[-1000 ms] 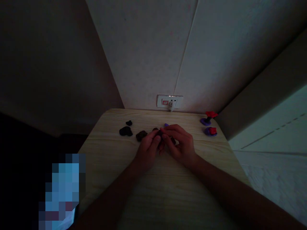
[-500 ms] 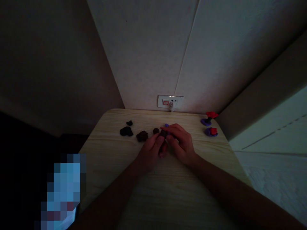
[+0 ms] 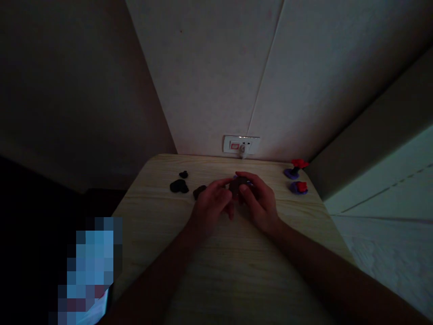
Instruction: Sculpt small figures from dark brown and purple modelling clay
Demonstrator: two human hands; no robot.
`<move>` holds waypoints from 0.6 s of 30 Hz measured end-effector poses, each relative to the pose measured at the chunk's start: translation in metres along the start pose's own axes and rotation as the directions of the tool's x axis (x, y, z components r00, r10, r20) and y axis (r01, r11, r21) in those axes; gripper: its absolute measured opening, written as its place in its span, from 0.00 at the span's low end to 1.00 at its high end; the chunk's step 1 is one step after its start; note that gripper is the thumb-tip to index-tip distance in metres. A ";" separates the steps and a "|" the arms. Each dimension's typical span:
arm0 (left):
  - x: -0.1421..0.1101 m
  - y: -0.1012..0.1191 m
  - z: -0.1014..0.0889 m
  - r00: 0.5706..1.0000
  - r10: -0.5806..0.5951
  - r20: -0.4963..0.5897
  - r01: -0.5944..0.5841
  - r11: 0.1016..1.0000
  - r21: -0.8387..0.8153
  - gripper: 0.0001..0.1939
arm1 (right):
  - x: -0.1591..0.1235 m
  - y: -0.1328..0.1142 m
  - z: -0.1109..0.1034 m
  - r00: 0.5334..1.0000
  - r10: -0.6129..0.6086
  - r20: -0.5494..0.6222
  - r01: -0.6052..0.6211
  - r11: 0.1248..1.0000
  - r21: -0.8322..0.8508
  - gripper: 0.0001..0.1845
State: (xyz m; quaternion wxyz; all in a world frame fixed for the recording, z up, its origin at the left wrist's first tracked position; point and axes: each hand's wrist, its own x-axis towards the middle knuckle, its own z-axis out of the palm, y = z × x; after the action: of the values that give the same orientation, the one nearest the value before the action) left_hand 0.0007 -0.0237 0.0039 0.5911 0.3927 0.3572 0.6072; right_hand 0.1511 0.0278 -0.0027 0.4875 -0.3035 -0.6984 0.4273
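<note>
Black matte lumps: two, the larger lump [image 3: 178, 186] and the smaller lump [image 3: 183, 174], between ten and eleven o'clock on the tabletop
Dark brown lumps: two in sight from here, a partly covered lump [image 3: 199, 192] near eleven, a held lump [image 3: 238, 184] at twelve
Red-and-purple shapes: two, the stemmed shape [image 3: 295, 169] and the low shape [image 3: 299, 187], between one and two
Purple bits: half hidden at twelve, I can't count them
White rectangular socket plate [image 3: 241, 145]: one, at twelve
Bare hands: two, left hand [image 3: 210, 204], right hand [image 3: 263, 202]

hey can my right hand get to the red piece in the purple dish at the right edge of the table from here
Probably yes: nothing shows between your right hand and the red piece but bare table, though that hand is holding a brown lump.
</note>
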 end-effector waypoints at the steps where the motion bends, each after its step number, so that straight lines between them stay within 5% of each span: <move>1: 0.000 0.002 0.000 1.000 0.030 -0.009 -0.029 0.999 0.040 0.26 | 0.000 0.001 0.000 1.000 0.015 -0.002 -0.015 1.000 0.005 0.18; 9: -0.005 0.008 0.000 0.967 0.213 -0.140 -0.130 0.884 0.448 0.16 | -0.002 0.003 0.000 0.999 0.014 0.038 -0.012 0.998 -0.061 0.19; 18: -0.007 0.010 -0.007 0.929 0.338 -0.150 -0.164 0.741 0.651 0.13 | 0.001 -0.001 0.002 0.989 -0.146 0.013 0.146 0.974 -0.172 0.15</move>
State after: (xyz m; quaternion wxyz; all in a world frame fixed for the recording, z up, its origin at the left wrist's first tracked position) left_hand -0.0102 -0.0314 0.0098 0.2863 0.5295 0.5559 0.5733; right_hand 0.1491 0.0279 -0.0020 0.4893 -0.2924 -0.7533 0.3281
